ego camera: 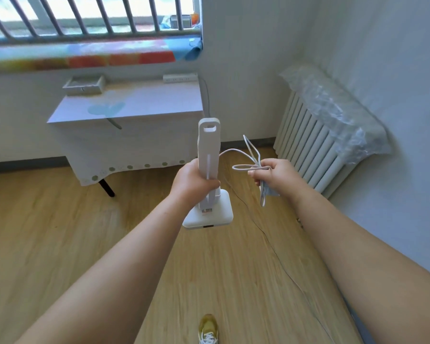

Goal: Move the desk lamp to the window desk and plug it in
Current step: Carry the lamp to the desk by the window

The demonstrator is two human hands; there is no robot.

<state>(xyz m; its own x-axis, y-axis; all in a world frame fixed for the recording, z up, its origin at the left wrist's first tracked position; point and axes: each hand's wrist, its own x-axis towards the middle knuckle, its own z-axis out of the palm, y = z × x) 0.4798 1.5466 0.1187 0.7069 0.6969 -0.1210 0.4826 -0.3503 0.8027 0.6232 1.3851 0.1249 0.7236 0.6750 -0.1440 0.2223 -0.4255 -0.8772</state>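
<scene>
Desk lamp [208, 147]: white, with a tall flat stem slotted at the top and a square base. It was held upright in the air above the floor, at the centre of the view, short of the desk and not yet set on it.

Left grip [193, 181]: closed round the lamp's stem just above the base.

Right grip [274, 176]: at 3 o'clock of the lamp, fingers curled round the bunched loops of the white cord [241, 167]. One strand was seen arching back to the stem.

Desk [144, 100]: placed at 11 o'clock under the barred window [85, 16], against the wall. It was covered by a pale cloth [134, 145] hemmed with green dots, and one dark leg was seen below.

Power strip [180, 77]: white, laid along the desk's far edge at its right end.

Tray [83, 85]: white and shallow, set at the desk's far left.

Radiator [308, 150]: white and ribbed, at 2 o'clock on the right-hand wall, topped with clear plastic wrap [333, 105].

Floor [60, 232]: light wood planks, crossed at 5 o'clock by a thin dark cable [271, 244].

Shoe [208, 328]: yellow with white laces, noted at 6 o'clock.
</scene>
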